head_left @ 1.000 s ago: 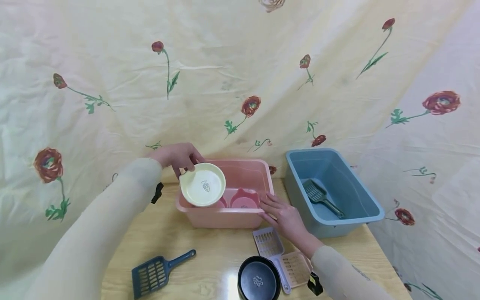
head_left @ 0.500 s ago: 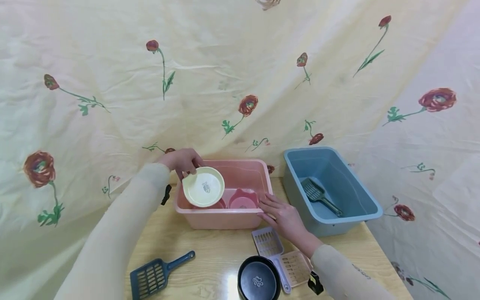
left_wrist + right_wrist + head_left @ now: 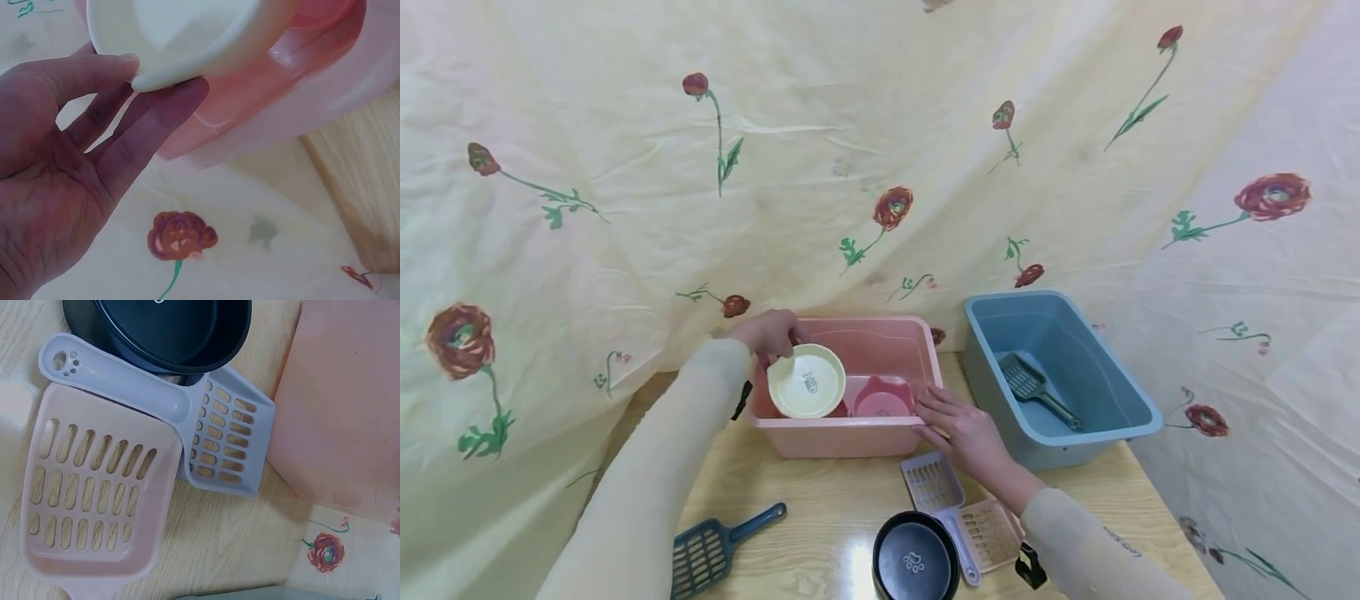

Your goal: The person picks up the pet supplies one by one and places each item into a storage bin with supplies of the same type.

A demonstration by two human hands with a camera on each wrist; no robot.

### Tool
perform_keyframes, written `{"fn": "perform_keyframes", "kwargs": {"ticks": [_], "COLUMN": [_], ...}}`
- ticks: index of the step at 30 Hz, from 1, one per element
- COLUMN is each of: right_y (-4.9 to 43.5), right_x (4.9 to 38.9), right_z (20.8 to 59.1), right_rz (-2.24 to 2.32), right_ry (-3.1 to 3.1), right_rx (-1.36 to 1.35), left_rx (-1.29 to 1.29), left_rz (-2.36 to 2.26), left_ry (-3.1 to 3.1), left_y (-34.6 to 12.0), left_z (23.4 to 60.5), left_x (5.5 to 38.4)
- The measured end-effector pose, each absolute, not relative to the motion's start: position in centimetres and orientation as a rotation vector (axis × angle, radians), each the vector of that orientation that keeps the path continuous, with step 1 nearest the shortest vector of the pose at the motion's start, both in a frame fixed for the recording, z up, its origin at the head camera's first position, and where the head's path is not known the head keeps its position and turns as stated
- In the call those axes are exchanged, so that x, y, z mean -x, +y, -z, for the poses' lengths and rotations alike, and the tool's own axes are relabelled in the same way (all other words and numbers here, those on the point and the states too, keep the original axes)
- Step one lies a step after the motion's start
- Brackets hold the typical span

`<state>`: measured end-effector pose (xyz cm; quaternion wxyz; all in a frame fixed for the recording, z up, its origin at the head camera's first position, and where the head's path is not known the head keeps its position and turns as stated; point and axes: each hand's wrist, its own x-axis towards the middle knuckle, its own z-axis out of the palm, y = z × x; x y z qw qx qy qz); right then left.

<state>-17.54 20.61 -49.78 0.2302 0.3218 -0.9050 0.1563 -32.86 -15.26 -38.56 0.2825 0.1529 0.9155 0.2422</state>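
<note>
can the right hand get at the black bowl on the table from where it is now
Probably yes. The right hand rests open on the pink bin's front corner, and the black bowl sits uncovered just below that forearm. Only the two pale scoops lie beside it.

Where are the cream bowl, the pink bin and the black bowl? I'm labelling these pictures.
cream bowl (image 3: 806, 382): head view, middle of its inside, by the fish mark.
pink bin (image 3: 842, 437): head view, its front wall.
black bowl (image 3: 914, 560): head view, its bottom by the paw mark.

Head view looks down, wide; wrist views close; all share pink tub (image 3: 850, 433).
</note>
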Motion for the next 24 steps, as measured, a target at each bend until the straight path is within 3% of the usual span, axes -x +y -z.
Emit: {"fn": "perform_keyframes", "kwargs": {"ticks": [12,24], "right_y": [20.4,20.5], "right_x": [17.3,17.5], "right_z": [49.7,49.8], "right_rz": [-0.441,-0.452], "right_ry": [-2.526,-2.461], "right_rx": [-0.886,-0.900], "left_rx": [-0.317,-0.395], "left_rz": [-0.697,-0.508], "left_ry": [2.425,2.540], "left_y": [-14.8,-13.5], "left_z": [41.1,42.7], "left_x": [33.0,33.6]}}
